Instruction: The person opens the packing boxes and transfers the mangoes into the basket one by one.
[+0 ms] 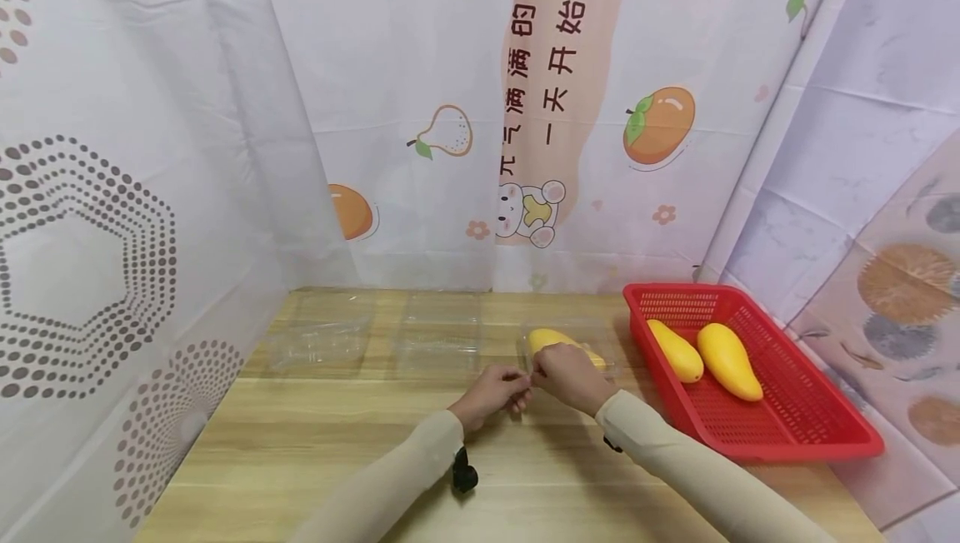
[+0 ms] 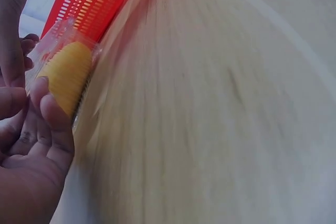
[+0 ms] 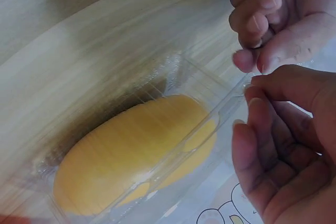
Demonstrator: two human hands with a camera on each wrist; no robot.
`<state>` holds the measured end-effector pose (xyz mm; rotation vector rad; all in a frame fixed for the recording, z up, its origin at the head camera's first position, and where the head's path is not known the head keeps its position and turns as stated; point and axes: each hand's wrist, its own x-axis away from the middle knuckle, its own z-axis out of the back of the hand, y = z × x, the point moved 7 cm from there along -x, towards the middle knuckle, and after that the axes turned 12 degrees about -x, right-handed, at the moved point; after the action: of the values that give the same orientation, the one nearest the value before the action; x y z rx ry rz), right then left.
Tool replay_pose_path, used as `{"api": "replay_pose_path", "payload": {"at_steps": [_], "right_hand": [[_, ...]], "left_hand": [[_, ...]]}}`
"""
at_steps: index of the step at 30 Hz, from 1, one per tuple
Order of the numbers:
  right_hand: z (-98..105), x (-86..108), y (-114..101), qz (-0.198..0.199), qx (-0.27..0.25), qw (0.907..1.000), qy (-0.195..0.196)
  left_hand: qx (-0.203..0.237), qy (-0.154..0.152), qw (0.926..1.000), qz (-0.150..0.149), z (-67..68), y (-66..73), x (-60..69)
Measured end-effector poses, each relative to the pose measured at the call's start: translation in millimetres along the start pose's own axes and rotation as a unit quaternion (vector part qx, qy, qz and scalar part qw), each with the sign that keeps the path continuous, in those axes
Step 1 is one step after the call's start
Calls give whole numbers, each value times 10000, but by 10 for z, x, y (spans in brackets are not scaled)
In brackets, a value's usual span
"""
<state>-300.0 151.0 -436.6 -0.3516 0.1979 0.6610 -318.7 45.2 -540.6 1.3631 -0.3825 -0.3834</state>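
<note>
A clear plastic box [image 3: 205, 80] with a yellow mango [image 3: 131, 156] inside stands on the table, left of the red basket. At the box's near left corner in the head view, my left hand [image 1: 491, 397] and right hand [image 1: 570, 376] meet. Thumb and forefinger of my right hand pinch the box's thin edge, seen close in the right wrist view. Right beside that spot, my left thumb and forefinger pinch the same edge, other fingers loosely curled. In the head view, the right hand hides part of the mango [image 1: 553, 339].
On the right, a red perforated basket [image 1: 817, 414] holds two mangoes, one [image 1: 675, 351] by its left wall and another [image 1: 729, 360] nearer its middle. Further left on the wooden table [image 1: 330, 443] stand two more clear boxes, one central [image 1: 438, 335], one far left [image 1: 322, 343]. Printed curtains enclose the table.
</note>
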Motion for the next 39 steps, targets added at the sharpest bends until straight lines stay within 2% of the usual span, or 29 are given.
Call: {"api": "replay_pose_path", "payload": {"at_steps": [8,18,22,26,32,39], "right_hand": [[-20,48,-14,446,258,9985,187],[0,87,-58,1099,379,9906,720],[-14,96,-47,1168,382,9895,761],[-27,90,-43,1163,304,9905,672],[-23,94,-49,1223,230,9900,663],[-74,109,-4,1101,261,9922,515]], "left_hand": [[244,120,9996,119,-21,-26,-38],[570,342,9978,41,0,-32,-63],[631,318,9974,115,0,-29,-60],[513,380,9979,136,3,-1,-55],[384,652,9970,177,7,21,-54],[416,973,9939,320,4,1,-64]]}}
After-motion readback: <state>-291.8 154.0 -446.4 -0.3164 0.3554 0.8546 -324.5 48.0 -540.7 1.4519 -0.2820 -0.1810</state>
